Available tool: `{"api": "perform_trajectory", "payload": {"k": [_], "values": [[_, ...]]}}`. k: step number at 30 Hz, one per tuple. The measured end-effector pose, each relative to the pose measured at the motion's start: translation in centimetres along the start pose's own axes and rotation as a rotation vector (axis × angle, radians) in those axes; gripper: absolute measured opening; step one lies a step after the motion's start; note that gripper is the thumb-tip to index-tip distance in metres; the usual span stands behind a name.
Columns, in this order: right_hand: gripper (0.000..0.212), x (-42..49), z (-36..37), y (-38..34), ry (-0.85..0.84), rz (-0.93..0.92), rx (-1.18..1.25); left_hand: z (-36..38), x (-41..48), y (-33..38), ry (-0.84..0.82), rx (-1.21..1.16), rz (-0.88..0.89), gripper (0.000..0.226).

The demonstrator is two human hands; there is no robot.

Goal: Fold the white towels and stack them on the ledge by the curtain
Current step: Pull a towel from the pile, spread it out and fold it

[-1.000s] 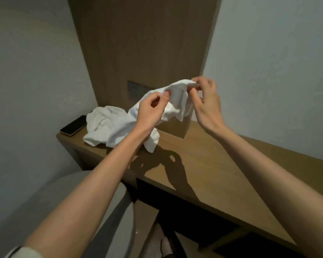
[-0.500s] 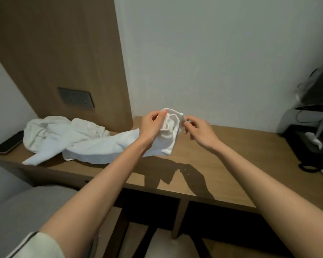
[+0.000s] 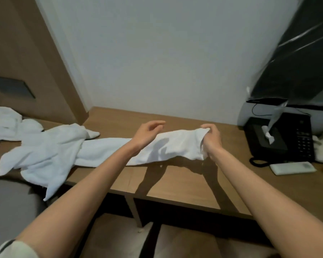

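Observation:
A long white towel (image 3: pixel 104 151) lies stretched across the wooden ledge (image 3: pixel 185 185), bunched at its left end and hanging partly over the front edge. My right hand (image 3: pixel 212 139) is closed on the towel's right end and holds it slightly above the wood. My left hand (image 3: pixel 147 133) hovers over the middle of the same towel with its fingers apart and curled, gripping nothing. A second crumpled white towel (image 3: pixel 4 121) sits at the far left of the ledge, touching the first one.
A black desk telephone (image 3: pixel 282 142) and a white remote (image 3: pixel 293 168) stand at the right. Above them leans a dark plastic-wrapped screen (image 3: pixel 296 62). A grey padded seat (image 3: pixel 9 205) is at lower left. A wall socket plate (image 3: pixel 11 87) sits on the wood panel.
The view has swung right. My right hand has pulled the towel's end to the right, drawing it out long across the ledge. My left hand has let go and opened.

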State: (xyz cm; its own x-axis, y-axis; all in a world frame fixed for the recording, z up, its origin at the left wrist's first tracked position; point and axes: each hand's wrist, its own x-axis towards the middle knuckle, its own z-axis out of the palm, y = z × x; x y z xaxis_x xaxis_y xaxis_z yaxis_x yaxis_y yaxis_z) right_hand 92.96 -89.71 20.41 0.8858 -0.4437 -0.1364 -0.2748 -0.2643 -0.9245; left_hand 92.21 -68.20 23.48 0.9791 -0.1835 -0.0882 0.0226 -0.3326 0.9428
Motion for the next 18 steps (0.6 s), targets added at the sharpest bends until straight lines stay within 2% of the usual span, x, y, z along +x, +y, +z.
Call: {"api": "perform_trajectory", "payload": {"k": [3, 9, 15, 18], "values": [[0.043, 0.3, -0.7, 2.8, -0.06, -0.003, -0.167, 0.6, -0.4, -3.4, 0.003, 0.134, -0.079, 0.033], [0.038, -2.1, 3.4, 3.2, -0.319, -0.15, -0.278, -2.1, -2.4, -8.3, 0.049, 0.389, -0.163, 0.044], [0.034, -4.7, 12.0, 0.2, -0.547, -0.269, -0.332, -8.8, -4.2, -11.8, 0.305, 0.494, -0.153, 0.054], [0.033, -6.0, 17.4, -1.6, -0.631, -0.314, -0.344, -13.3, -5.0, -14.5, 0.448, 0.588, -0.214, 0.065]]}}
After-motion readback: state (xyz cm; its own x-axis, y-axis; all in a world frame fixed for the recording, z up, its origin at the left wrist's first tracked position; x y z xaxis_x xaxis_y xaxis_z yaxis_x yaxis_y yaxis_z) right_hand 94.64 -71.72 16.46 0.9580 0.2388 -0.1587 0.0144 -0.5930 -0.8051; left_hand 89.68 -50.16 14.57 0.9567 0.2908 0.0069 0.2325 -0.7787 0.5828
